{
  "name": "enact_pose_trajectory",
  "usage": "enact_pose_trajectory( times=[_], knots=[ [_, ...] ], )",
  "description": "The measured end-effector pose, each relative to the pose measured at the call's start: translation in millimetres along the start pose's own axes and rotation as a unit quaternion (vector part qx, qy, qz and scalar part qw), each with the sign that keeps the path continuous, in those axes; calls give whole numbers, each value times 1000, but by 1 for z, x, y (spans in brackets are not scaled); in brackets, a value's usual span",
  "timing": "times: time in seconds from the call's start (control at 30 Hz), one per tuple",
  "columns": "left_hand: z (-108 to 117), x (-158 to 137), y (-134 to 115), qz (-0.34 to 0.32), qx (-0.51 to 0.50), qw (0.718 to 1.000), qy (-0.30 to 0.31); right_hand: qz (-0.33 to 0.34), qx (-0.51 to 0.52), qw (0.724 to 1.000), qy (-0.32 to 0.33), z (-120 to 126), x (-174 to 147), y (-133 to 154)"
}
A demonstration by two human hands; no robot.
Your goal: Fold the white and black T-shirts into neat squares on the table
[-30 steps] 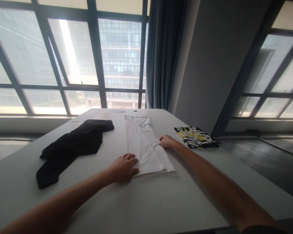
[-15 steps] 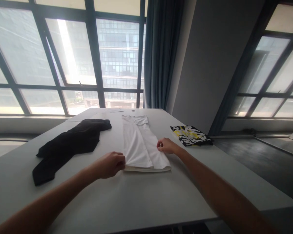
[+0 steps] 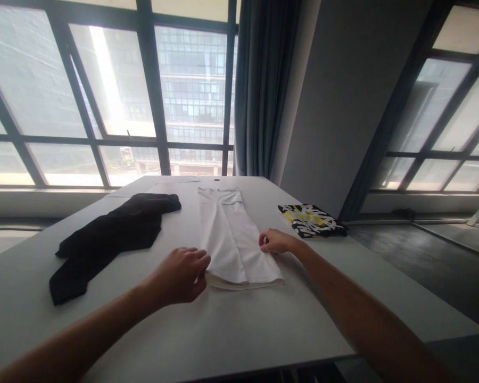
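A white T-shirt [image 3: 229,239], folded into a long strip, lies in front of me with its hem towards me. My left hand [image 3: 186,274] is closed on the shirt's near left corner; its fingertips are partly hidden behind the knuckles. On the opposite side, my right hand [image 3: 277,241] pinches the long right edge a little above the hem. Layers of cloth show at the hem, which bows slightly.
A black garment [image 3: 120,229] lies to the left on the white table [image 3: 239,330]. To the right is a folded black, white and yellow patterned cloth [image 3: 312,221] near the table's edge. Windows and a blue-grey curtain [image 3: 257,90] stand beyond.
The shirt's hem has come towards me, its right corner a little to the right. My left hand has moved slightly nearer with its corner; my right hand has hardly shifted.
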State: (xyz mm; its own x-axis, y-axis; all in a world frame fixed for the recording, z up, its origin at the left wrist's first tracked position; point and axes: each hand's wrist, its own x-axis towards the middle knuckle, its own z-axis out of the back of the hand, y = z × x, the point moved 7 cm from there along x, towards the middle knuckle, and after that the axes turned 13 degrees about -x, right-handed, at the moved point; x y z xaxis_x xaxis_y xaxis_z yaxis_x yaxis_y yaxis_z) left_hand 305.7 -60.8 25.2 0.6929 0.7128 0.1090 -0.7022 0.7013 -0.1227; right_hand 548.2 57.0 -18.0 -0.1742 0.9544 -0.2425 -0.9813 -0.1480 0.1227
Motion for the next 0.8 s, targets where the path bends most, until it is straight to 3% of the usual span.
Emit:
enact_pose_trajectory(
  times=[0.07,0.27,0.53,0.67,0.73,0.8],
  knots=[
    [-8,2,-2,11,-3,1000,3,5,-18,1000,-3,0,0,0],
    [-30,6,16,125,-12,992,18,17,-49,998,-17,1,2,1],
    [-16,0,12,153,15,986,61,15,8,1000,21,-6,3,-2],
    [-21,-7,12,149,-140,974,96,3,44,997,61,-9,1,-7],
    [-29,-5,14,119,-260,949,134,7,56,994,92,-11,-1,-9],
    [-34,4,29,114,-338,926,119,16,57,991,117,-12,-2,-10]
  ],
)
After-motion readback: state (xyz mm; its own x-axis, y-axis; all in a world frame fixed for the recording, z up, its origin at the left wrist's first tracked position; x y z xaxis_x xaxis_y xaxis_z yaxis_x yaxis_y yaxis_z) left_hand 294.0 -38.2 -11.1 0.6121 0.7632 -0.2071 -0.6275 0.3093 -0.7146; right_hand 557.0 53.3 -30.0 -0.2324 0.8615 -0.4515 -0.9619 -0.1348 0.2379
